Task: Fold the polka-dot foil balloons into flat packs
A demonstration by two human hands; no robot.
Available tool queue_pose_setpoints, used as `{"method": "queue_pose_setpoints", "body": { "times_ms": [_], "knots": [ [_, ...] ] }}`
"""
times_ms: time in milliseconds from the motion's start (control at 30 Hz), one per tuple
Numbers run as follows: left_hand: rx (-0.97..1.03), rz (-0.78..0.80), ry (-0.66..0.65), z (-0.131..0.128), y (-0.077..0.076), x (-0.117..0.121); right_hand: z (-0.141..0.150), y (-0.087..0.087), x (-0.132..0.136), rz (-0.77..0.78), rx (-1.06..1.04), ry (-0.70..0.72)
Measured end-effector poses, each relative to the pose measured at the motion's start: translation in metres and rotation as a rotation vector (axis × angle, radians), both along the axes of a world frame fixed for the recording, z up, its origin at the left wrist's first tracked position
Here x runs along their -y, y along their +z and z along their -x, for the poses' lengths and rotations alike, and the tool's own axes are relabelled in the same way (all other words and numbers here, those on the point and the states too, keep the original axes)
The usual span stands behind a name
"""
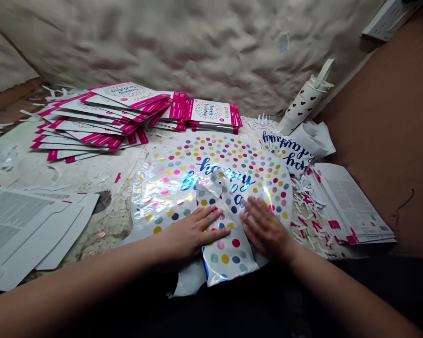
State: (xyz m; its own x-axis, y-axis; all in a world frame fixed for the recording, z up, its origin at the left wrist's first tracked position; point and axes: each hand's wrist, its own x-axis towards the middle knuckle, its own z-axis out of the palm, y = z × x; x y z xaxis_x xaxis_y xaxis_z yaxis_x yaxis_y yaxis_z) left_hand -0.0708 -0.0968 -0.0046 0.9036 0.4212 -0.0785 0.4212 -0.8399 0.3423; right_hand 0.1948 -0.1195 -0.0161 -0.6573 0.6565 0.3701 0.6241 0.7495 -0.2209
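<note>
Risk first: the folded dotted foil piece (225,244) could spring open or slide askew if either palm lifts early, since it looks slick and lightly creased. Its near end pokes past the table's near edge, so a sleeve or lap brushing it might drag it off. Pressing hard over trapped air could crease the print. The flat dotted sheets (169,164) underneath could skid too, being glossy and loose; paper shreds (305,206) at right might get caught in a fold.

Position: folded piece lies lengthwise near-to-far, on top of the dotted sheets, near side of the table (123,173). Left hand (190,232) flat, fingers spread, fingertips over its left part, pressing, not pinching. Right hand (266,230) slightly blurred, fingers extended close together along its right side; can't tell if the tips touch it. Neither hand visibly grips anything. Far left, pink-and-white packets (102,122) in a leaning pile; far right, heart-print bottle (303,103).
</note>
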Motion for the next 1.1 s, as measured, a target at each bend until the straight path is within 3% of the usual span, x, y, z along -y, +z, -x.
{"method": "queue_pose_setpoints", "body": {
  "times_ms": [67,133,233,333,433,500,567,633,700,733,767,833,900,933,1000,1100],
  "knots": [
    [0.019,-0.009,-0.026,0.003,-0.003,0.002,0.001,0.006,-0.002,-0.003,0.096,0.247],
    [0.102,-0.044,-0.015,0.008,-0.006,0.006,0.004,0.011,-0.004,0.13,0.071,0.28],
    [0.261,0.001,0.159,0.014,-0.004,0.008,0.01,0.016,-0.012,0.478,-0.115,0.097],
    [0.226,0.348,0.567,0.011,0.007,-0.007,0.018,0.019,-0.03,0.851,-0.267,-0.239],
    [0.096,0.695,0.881,0.0,0.018,-0.035,0.026,0.021,-0.049,0.988,-0.332,-0.506],
    [0.065,0.743,0.947,-0.007,0.02,-0.049,0.029,0.023,-0.056,0.879,-0.312,-0.554],
    [0.066,0.766,0.959,-0.011,0.02,-0.055,0.031,0.025,-0.055,0.601,-0.233,-0.49],
    [0.088,0.884,0.968,-0.013,0.02,-0.053,0.037,0.026,-0.051,0.347,-0.106,-0.305],
    [0.073,0.976,0.955,-0.012,0.023,-0.049,0.044,0.024,-0.045,0.277,0.049,-0.089],
    [0.041,0.926,0.925,-0.011,0.026,-0.048,0.048,0.021,-0.043,0.295,0.122,-0.011],
    [0.007,0.78,0.881,-0.009,0.029,-0.047,0.051,0.019,-0.042,0.309,0.191,0.042],
    [-0.036,0.339,0.728,-0.004,0.032,-0.048,0.055,0.013,-0.041,0.359,0.26,0.065],
    [-0.012,-0.023,0.463,0.001,0.028,-0.053,0.056,0.008,-0.041,0.397,0.256,0.054],
    [-0.001,-0.113,0.336,0.004,0.024,-0.056,0.056,0.007,-0.041,0.402,0.248,0.05],
    [-0.033,-0.147,0.173,0.008,0.012,-0.065,0.057,0.009,-0.04,0.394,0.243,0.041],
    [-0.148,-0.124,0.188,0.012,0.001,-0.079,0.063,0.019,-0.037,0.347,0.282,0.001]
  ]
}}
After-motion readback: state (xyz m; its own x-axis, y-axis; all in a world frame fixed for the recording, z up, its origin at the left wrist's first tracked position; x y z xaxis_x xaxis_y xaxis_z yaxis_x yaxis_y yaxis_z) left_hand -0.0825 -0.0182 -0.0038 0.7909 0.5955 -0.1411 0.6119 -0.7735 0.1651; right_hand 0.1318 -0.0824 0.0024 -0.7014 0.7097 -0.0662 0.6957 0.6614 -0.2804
